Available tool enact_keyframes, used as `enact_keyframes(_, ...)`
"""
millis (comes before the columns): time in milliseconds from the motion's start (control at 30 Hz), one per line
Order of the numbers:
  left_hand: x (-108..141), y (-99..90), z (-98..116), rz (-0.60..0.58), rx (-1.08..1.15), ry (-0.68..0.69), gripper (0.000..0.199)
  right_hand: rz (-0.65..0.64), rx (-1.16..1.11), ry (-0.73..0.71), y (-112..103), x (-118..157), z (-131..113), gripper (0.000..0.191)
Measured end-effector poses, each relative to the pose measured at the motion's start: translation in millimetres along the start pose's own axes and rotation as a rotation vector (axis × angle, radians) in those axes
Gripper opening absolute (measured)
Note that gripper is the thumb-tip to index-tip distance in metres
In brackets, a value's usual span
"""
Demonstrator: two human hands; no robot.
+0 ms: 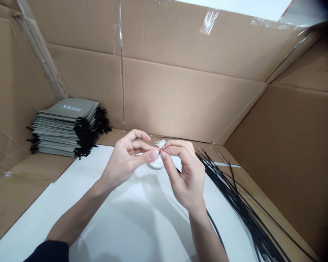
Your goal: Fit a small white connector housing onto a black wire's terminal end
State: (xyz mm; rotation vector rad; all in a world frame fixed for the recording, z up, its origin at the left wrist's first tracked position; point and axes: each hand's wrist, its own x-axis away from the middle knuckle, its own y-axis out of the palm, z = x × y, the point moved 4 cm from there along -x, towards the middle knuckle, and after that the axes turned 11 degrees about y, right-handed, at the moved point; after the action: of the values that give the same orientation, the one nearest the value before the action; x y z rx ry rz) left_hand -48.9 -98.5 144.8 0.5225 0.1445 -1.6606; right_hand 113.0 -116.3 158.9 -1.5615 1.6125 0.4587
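My left hand and my right hand meet fingertip to fingertip above the white board, both closed in a pinch. A black cable runs behind my right wrist, and a short stretch of it shows inside that hand, whose thumb and fingers grip near its end. Between the left thumb and forefinger is something tiny, possibly white, mostly covered by the fingertips. Just beneath the fingers stands a round white dish with small white pieces in it. Behind the hands lies a loose heap of small white pieces.
A stack of grey pouches with black cords and INTEX lettering stands at the left back. Several black cables with thin wire ends lie along the right. Cardboard walls enclose the back and sides of the white board.
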Motion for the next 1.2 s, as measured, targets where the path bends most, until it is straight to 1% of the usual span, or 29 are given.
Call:
enact_keyframes(133, -1.8, 0.1, 0.4, -0.01, 0.024, -0.019, 0.045, 0.002, -0.045, 0.022, 3.2, 1.1, 2.5, 0.013)
enact_keyframes(233, -2.4, 1.6, -0.8, -0.016, 0.075, -0.028, 0.047, 0.014, -0.069, 0.009, 5.1, 1.8, 3.4, 0.014)
enact_keyframes(333, -2.6, 2.6, -3.5, -0.005, 0.128, -0.039, 0.049, 0.07, -0.061, -0.044, 7.5, 1.2, 4.5, 0.016)
enact_keyframes(433, -2.1, 3.1, -5.3, 0.026, 0.143, -0.046, 0.05, 0.147, 0.017, -0.118, 10.3, 0.6, 4.8, 0.019)
enact_keyframes(533, -0.6, 3.1, -4.6, 0.049, 0.127, -0.033, 0.05, 0.181, 0.096, -0.171, 13.6, 1.1, 4.1, 0.022)
enact_keyframes(600, 0.7, 2.2, -3.4, 0.055, 0.102, -0.024, 0.05, 0.189, 0.093, -0.188, 15.4, 2.2, 4.4, 0.023)
enact_keyframes(667, 1.4, 0.8, -1.6, 0.043, 0.072, -0.015, 0.048, 0.178, -0.02, -0.141, 16.4, 2.6, 8.3, 0.021)
enact_keyframes(767, 0.3, -1.2, 2.0, 0.005, 0.042, -0.003, 0.045, 0.122, -0.267, -0.01, 18.8, 2.0, 17.7, 0.015)
enact_keyframes(833, -1.6, -1.8, 4.3, -0.016, 0.039, -0.001, 0.045, 0.098, -0.329, 0.02, 19.6, 1.9, 20.6, 0.013)
enact_keyframes(900, -3.7, -2.0, 6.0, -0.019, 0.053, 0.005, 0.047, 0.099, -0.308, 0.006, 18.8, 2.0, 20.1, 0.012)
enact_keyframes(1033, -6.4, -3.0, 7.4, 0.034, 0.036, 0.058, 0.053, 0.107, -0.206, -0.027, 17.5, 2.0, 15.9, 0.013)
enact_keyframes(1100, -6.1, -2.5, 6.3, 0.037, 0.027, 0.078, 0.05, 0.11, -0.179, -0.036, 17.6, 1.6, 15.1, 0.013)
enact_keyframes(1200, -4.9, -1.5, 2.8, 0.019, 0.032, 0.073, 0.046, 0.123, -0.156, -0.057, 17.6, 0.7, 15.9, 0.015)
